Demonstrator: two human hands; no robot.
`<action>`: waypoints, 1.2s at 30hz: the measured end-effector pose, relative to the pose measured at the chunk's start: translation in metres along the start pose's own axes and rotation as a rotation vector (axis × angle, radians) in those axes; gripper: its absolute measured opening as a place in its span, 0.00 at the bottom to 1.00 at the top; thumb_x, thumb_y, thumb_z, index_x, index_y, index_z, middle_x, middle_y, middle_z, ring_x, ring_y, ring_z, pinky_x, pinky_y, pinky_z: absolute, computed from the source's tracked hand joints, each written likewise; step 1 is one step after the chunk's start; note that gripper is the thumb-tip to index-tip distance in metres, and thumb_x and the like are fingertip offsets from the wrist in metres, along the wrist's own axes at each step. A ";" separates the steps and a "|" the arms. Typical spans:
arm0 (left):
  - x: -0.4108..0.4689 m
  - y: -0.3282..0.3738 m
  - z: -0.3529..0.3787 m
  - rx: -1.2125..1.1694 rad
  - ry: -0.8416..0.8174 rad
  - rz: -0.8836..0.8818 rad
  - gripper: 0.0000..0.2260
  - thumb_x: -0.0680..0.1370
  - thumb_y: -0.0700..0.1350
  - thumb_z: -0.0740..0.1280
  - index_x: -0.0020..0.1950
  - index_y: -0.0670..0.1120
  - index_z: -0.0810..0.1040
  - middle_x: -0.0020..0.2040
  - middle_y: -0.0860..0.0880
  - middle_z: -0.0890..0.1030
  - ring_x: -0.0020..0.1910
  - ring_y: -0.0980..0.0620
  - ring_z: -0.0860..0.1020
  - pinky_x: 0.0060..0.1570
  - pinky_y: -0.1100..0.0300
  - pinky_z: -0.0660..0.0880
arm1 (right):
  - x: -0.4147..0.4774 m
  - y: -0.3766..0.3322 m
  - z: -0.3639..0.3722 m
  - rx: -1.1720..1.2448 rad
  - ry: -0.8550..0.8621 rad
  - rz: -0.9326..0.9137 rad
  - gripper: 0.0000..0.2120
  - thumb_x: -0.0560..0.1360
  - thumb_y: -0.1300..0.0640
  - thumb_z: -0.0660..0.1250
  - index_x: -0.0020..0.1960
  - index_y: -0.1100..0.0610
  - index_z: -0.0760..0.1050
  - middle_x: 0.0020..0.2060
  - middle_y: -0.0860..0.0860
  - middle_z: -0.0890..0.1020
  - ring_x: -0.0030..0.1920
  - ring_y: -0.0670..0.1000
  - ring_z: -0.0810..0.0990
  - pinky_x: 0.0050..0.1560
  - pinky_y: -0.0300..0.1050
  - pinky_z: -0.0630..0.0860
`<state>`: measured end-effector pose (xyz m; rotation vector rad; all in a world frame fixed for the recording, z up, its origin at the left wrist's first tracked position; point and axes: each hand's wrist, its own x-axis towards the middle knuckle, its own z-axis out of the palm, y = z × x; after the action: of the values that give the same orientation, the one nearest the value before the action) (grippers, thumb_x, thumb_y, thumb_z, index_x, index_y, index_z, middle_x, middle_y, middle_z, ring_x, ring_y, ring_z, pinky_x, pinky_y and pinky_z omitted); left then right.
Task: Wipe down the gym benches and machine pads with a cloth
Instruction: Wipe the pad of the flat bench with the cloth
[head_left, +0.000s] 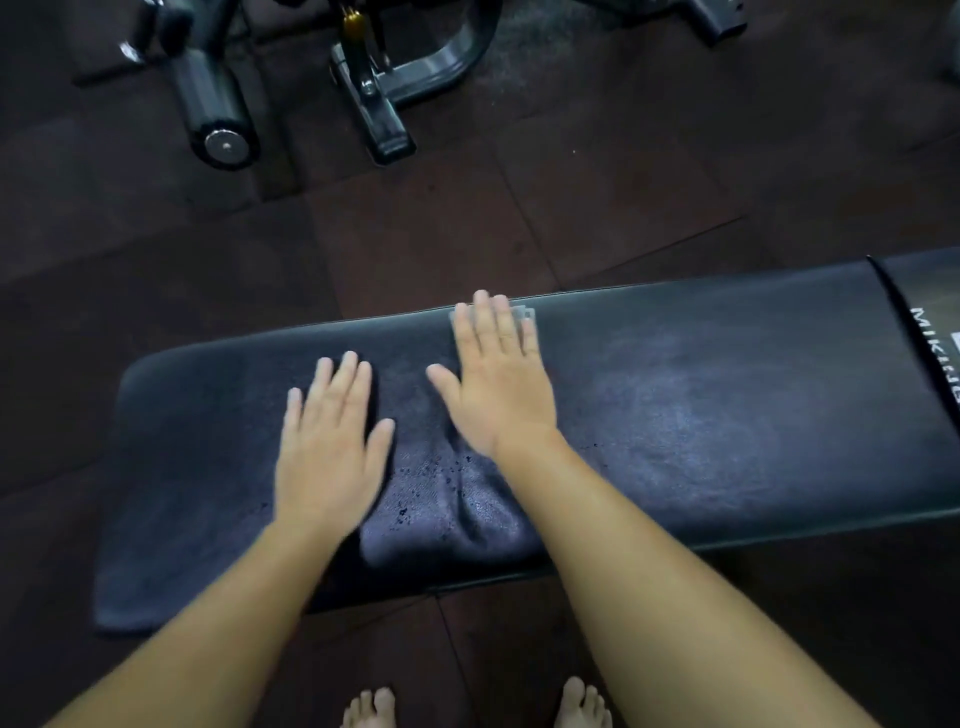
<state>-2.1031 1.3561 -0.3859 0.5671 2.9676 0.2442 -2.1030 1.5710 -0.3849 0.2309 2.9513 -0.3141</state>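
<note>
Head view: dark rubber floor (571, 182) filled most of the frame. A black bench (727, 395) ran left to right across the middle. A dark cloth (447, 499) lay draped over its left end, bunched between my wrists and hanging off the near-left corner. A grey machine frame (384, 88) stood on the far side. My left hand (327, 452) and right hand (493, 384) pressed flat on the cloth, fingers straight and slightly spread, gripping nothing. My bare feet (369, 709) were at the near edge.
</note>
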 end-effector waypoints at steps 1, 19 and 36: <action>-0.001 -0.016 0.000 0.040 -0.026 0.043 0.31 0.84 0.59 0.50 0.84 0.45 0.60 0.85 0.49 0.57 0.84 0.47 0.52 0.81 0.41 0.52 | -0.001 -0.009 0.002 -0.008 -0.023 -0.030 0.37 0.82 0.35 0.40 0.84 0.56 0.46 0.83 0.56 0.46 0.83 0.57 0.42 0.81 0.60 0.43; 0.000 -0.033 0.007 0.089 -0.016 0.131 0.31 0.84 0.60 0.50 0.85 0.47 0.55 0.86 0.51 0.52 0.84 0.49 0.49 0.81 0.41 0.52 | 0.007 -0.052 0.010 -0.020 -0.030 -0.087 0.36 0.83 0.37 0.44 0.84 0.56 0.47 0.83 0.55 0.49 0.83 0.55 0.44 0.82 0.58 0.42; 0.001 -0.034 0.006 0.107 -0.039 0.142 0.32 0.84 0.60 0.47 0.85 0.47 0.53 0.86 0.51 0.50 0.85 0.49 0.48 0.81 0.41 0.49 | -0.100 -0.028 0.031 -0.004 -0.057 -0.012 0.36 0.83 0.37 0.45 0.84 0.55 0.46 0.84 0.54 0.46 0.83 0.54 0.42 0.82 0.57 0.42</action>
<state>-2.1150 1.3260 -0.3978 0.7874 2.9194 0.0855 -2.0058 1.5238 -0.3914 0.2006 2.8979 -0.3117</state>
